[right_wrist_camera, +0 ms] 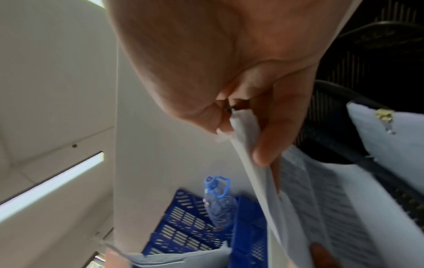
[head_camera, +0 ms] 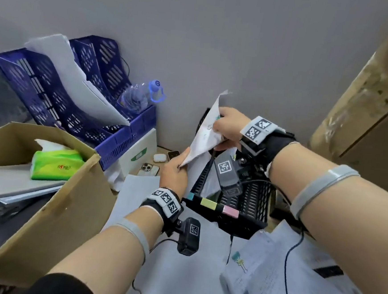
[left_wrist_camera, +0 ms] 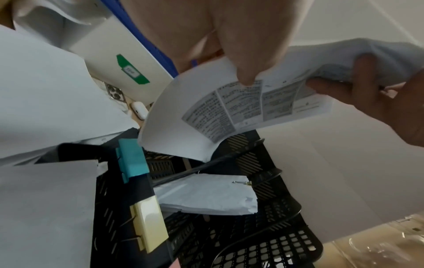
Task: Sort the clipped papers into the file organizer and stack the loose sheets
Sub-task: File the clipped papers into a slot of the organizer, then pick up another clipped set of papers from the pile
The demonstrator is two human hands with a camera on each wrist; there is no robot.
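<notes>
1. A clipped bundle of papers (head_camera: 205, 136) is held in the air between both hands, above the far end of the black file organizer (head_camera: 249, 197).
2. The right hand (head_camera: 228, 126) grips the bundle's upper part, its fingers (right_wrist_camera: 273, 130) curled round the sheets; the left hand (head_camera: 174, 173) pinches the lower corner between thumb and fingers (left_wrist_camera: 247, 54).
3. In the left wrist view another clipped set (left_wrist_camera: 206, 194) already stands in one compartment, and teal (left_wrist_camera: 133, 159) and yellow (left_wrist_camera: 149, 224) clips are fixed on the organizer's near edge.
4. Which compartment is intended cannot be told.
5. The bundle is bent between the two grips; its lower edge could catch on a divider and crumple if it is pushed down while curved.
6. A pinch at one corner is slight; if the right hand is released first, the bundle could swing and slip out.
7. A wrist camera cable (head_camera: 292, 266) trails over the loose sheets (head_camera: 293, 282) on the near counter, and these could be dragged out of place by it.
</notes>
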